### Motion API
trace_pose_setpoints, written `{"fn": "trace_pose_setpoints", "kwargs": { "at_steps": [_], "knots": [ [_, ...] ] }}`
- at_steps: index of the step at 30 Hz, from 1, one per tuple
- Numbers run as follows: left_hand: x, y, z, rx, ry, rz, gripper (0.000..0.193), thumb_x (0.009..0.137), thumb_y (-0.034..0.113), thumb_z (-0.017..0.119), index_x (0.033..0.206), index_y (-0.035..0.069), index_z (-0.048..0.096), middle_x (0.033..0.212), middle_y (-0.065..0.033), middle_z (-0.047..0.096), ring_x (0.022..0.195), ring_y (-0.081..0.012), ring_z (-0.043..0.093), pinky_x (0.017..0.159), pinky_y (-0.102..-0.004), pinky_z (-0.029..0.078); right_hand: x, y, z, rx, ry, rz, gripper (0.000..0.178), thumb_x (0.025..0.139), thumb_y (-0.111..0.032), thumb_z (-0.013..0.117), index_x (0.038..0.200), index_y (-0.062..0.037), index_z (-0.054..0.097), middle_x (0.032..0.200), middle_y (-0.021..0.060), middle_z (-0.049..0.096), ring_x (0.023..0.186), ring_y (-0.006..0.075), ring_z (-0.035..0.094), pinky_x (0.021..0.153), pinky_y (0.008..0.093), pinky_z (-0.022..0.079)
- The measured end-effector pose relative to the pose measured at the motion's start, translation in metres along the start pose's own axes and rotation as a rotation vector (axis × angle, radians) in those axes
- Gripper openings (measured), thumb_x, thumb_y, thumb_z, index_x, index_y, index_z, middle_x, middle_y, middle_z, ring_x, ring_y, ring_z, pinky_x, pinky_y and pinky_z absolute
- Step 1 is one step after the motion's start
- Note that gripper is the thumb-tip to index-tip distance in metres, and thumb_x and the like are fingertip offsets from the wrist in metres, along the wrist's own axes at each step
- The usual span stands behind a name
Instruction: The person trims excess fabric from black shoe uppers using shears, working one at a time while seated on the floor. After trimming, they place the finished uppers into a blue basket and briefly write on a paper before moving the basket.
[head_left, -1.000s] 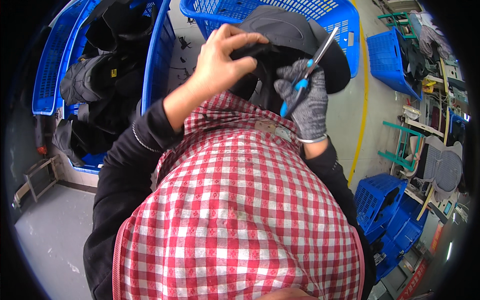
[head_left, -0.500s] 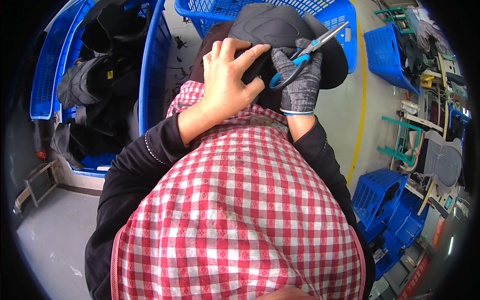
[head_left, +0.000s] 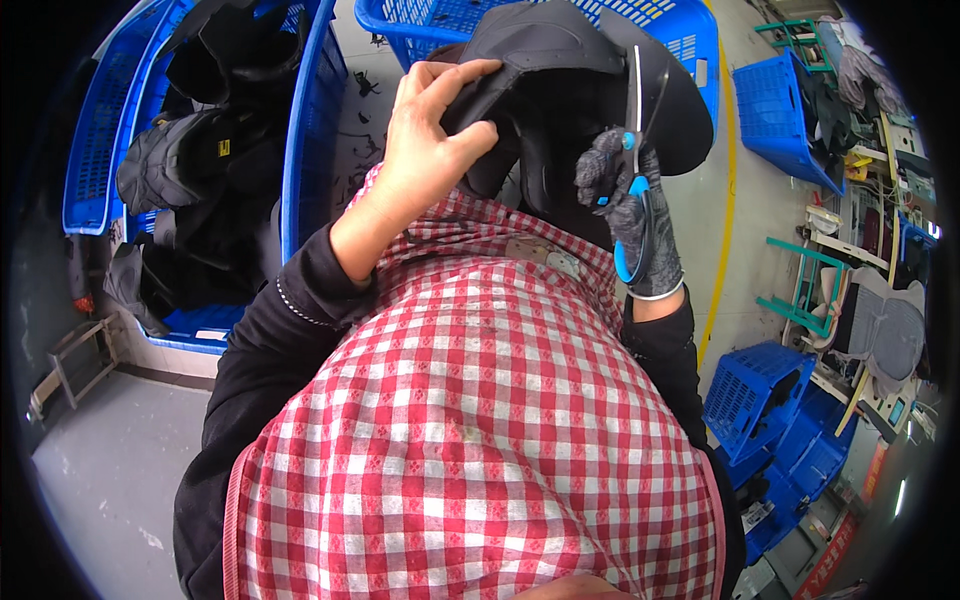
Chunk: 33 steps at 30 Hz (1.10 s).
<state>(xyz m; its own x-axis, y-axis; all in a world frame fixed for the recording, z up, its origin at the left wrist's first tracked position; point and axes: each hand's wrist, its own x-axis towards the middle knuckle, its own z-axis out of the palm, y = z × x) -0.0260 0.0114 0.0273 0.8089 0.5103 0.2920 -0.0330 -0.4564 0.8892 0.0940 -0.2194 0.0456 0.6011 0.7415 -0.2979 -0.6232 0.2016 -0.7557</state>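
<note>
A black padded, stitched piece (head_left: 545, 45) with a curved, hollow underside lies over my lap, its dark inside facing me. My bare left hand (head_left: 425, 135) is closed on its left rim, fingertips on the top edge and thumb below. My right hand (head_left: 662, 240), in a grey knit glove, grips scissors (head_left: 629, 141) with blue-and-black handles. The blades point away from me, slightly parted, in front of the piece's right flap (head_left: 680, 110). Whether the glove's fingertips also touch the piece, I cannot tell. A red-and-white checked apron (head_left: 460, 420) covers my lap.
At my left stands a blue crate (head_left: 305, 150) holding several black padded pieces (head_left: 165, 165). Another blue basket (head_left: 400, 25) is just beyond my lap. Black scraps (head_left: 365, 85) litter the floor between them. To the right are a yellow floor line (head_left: 728, 200), stacked crates (head_left: 755, 395) and green frames (head_left: 815, 290).
The black piece has been tipped up so its hollow underside shows. My left hand moved slightly left along its rim. My right hand drew back toward me, turning the scissors more upright.
</note>
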Motion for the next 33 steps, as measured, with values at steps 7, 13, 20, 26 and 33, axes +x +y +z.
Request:
{"fn": "trace_pose_setpoints", "kwargs": {
  "at_steps": [7,13,20,26,33],
  "knots": [
    [0.080,0.012,-0.017,0.109,-0.339,-0.039,0.041,0.087,0.041,0.080,0.101,0.002,0.077,0.079,-0.0115,0.073,0.071,-0.0206,0.070,0.070,-0.0340,0.055,0.002,0.008,-0.028,-0.349,0.061,-0.222,0.039,0.105,-0.026,0.059,0.139,-0.0074,0.051,0.114,0.0173,0.070,0.088,0.0234,0.069,0.069,0.0256,0.054],
    [0.143,0.035,0.037,0.118,-0.647,0.456,0.075,0.079,0.040,0.086,0.140,0.005,0.059,0.132,-0.0218,0.064,0.112,-0.0363,0.067,0.098,-0.0396,0.054,-0.004,0.007,-0.021,-0.096,0.137,-0.179,0.039,0.104,-0.022,0.061,0.138,-0.0062,0.051,0.107,0.0174,0.071,0.080,0.0229,0.069,0.069,0.0255,0.054],
    [0.106,0.060,-0.039,0.000,-0.637,0.368,0.038,0.078,0.016,0.088,0.106,0.005,0.065,0.087,-0.0003,0.063,0.083,-0.0094,0.061,0.073,-0.0245,0.050,-0.013,-0.047,-0.003,-0.426,0.016,-0.393,0.040,0.102,-0.013,0.064,0.139,-0.0021,0.053,0.112,0.0179,0.070,0.089,0.0194,0.070,0.078,0.0297,0.059],
    [0.059,0.077,-0.016,-0.095,-0.569,0.021,0.075,0.080,-0.005,0.079,0.146,0.017,0.053,0.097,-0.0028,0.065,0.100,-0.0122,0.063,0.100,-0.0292,0.049,0.039,-0.051,0.029,-0.865,-0.126,-0.602,0.051,0.095,-0.013,0.072,0.143,-0.0101,0.055,0.124,0.0075,0.067,0.106,0.0189,0.068,0.094,0.0306,0.057],
    [0.054,0.065,-0.059,0.199,-0.768,-0.153,0.059,0.081,0.005,0.080,0.135,0.008,0.057,0.107,-0.0121,0.072,0.098,-0.0203,0.071,0.082,-0.0321,0.057,0.007,-0.014,0.038,-0.713,-0.115,-0.472,0.061,0.087,-0.010,0.078,0.142,-0.0025,0.052,0.122,0.0105,0.068,0.107,0.0184,0.068,0.089,0.0310,0.057]
  ]
}}
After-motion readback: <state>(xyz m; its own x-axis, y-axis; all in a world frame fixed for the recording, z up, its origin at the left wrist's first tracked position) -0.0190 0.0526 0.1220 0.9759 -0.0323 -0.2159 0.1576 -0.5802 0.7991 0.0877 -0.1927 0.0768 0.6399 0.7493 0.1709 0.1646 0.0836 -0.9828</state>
